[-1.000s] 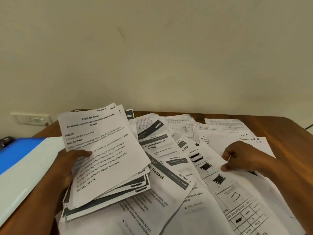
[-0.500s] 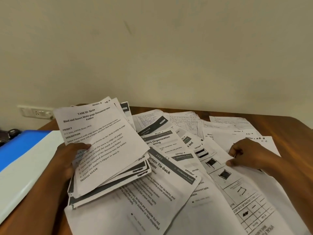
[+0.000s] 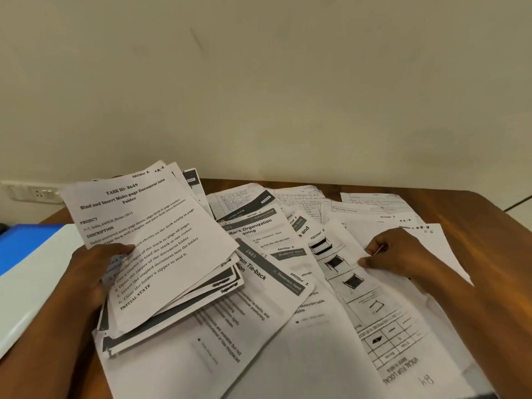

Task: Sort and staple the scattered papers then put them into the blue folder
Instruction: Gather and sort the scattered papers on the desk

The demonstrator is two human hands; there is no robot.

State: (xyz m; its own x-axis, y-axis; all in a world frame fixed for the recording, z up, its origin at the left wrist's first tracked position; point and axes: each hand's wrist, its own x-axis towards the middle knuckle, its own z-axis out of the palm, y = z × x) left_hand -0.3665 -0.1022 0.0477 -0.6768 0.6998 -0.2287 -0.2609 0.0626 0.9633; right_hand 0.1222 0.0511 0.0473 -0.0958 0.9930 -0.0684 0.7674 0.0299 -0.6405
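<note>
Fingers (image 3: 371, 262) of the right hand (image 3: 400, 254) are curled, thumb and forefinger tips drawn together on the edge of a loose sheet with chair drawings (image 3: 345, 280). Whether they already pinch it or only press on it I cannot tell. The left hand (image 3: 92, 272) grips a gathered stack (image 3: 161, 254) by its left edge, thumb across the top page, which is headed "TASK ID: 3649". The stack is tilted up off the worktop (image 3: 475, 226) with its long axis running away from the person and leaning right.

Scattered papers (image 3: 259, 283) cover most of the wooden worktop, overlapping at many angles. The chair-drawing sheet lies directly under the right fingertips, its long axis running from the far centre down toward the near right. It sits to the right of the held stack, with several printed pages between them. The right hand is plainly the nearer one; the left is occupied.

The blue folder (image 3: 26, 254) lies at the left edge of the worktop, just beside the left wrist, well apart from the right hand. No stapler can be made out.

Judging from this, sorting is only partly done. The next move likely calls for lifting this sheet leftward onto the stack without dragging its neighbours.
</note>
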